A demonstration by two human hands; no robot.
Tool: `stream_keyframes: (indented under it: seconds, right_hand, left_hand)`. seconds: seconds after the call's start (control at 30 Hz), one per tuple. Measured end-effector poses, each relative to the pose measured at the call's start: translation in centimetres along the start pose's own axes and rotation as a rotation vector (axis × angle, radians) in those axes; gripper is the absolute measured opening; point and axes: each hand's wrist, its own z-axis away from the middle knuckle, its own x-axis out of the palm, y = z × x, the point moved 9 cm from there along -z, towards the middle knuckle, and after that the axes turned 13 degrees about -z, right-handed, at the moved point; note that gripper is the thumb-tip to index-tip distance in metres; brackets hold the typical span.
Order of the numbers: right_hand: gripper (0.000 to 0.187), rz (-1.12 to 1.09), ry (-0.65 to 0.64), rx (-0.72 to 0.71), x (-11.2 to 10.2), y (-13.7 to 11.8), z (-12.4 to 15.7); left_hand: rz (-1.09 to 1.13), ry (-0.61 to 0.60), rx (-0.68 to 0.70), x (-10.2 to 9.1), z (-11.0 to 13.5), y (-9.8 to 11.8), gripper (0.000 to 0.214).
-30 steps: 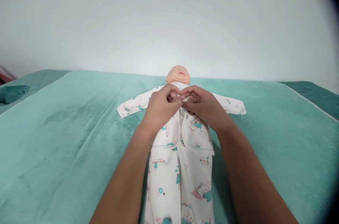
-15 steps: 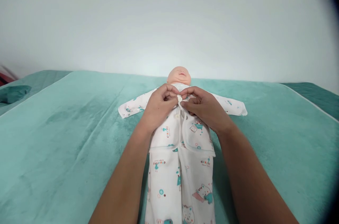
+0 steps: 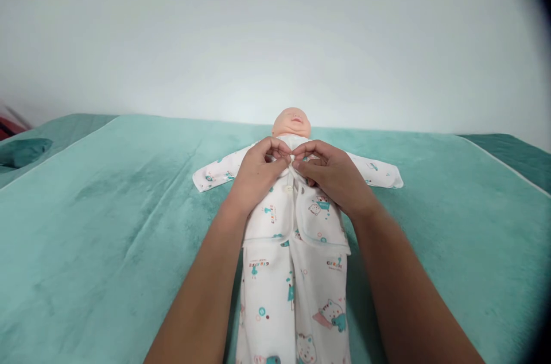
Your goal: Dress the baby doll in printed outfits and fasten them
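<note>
A baby doll (image 3: pixel 292 122) lies on its back on a teal blanket (image 3: pixel 107 215), dressed in a white printed jacket (image 3: pixel 316 212) and matching trousers (image 3: pixel 293 301). Its sleeves are spread out to both sides. My left hand (image 3: pixel 258 174) and my right hand (image 3: pixel 331 174) meet at the doll's upper chest. Both pinch the front edges of the jacket together, just below the neck. A small white button (image 3: pixel 288 188) shows lower on the placket, between my hands. The lower right flap of the jacket hangs apart.
The teal blanket covers a wide bed against a white wall (image 3: pixel 275 42). A dark green cushion (image 3: pixel 21 151) lies at the far left edge. Darker green fabric (image 3: pixel 512 157) shows at the far right.
The fingertips have closed in over the top button, which showed between them half a second ago. Both hands stay at the doll's upper chest, barely shifted.
</note>
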Motion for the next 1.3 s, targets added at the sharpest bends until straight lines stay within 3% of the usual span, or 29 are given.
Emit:
stream_keyframes:
  seconds: [0.4, 1.3]
  right_hand:
    - [0.019, 0.072, 0.085, 0.038, -0.29, 0.0, -0.06]
    - [0.024, -0.006, 0.108, 0.04, -0.53, 0.49, -0.17]
  left_hand:
    - [0.012, -0.008, -0.006, 0.04, -0.02, -0.09, 0.009]
    - [-0.014, -0.004, -0.012, -0.02, -0.06, -0.12, 0.008]
